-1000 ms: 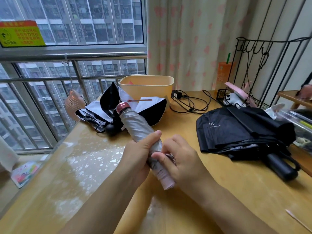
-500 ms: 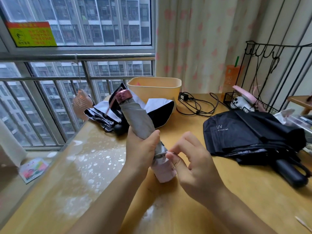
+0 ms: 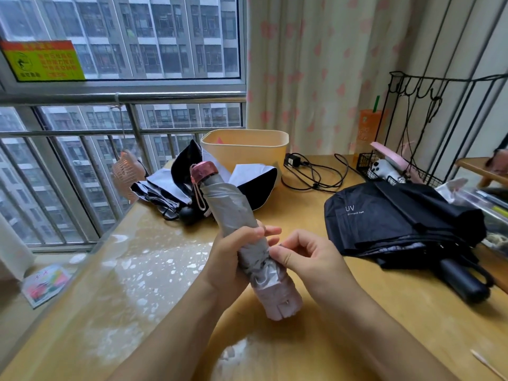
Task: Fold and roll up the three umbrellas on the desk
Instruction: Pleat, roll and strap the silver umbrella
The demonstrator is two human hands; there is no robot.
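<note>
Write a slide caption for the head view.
Left hand grips rolled grey fabric umbrella, right hand pinches its side; black UV umbrella and black-and-white umbrella lie loose on wooden desk.

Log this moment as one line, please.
silver umbrella: rolled | left hand: grips its canopy | right hand: pinches at the wrap | black UV umbrella: loose on desk | black-and-white umbrella: loose by bin
</note>
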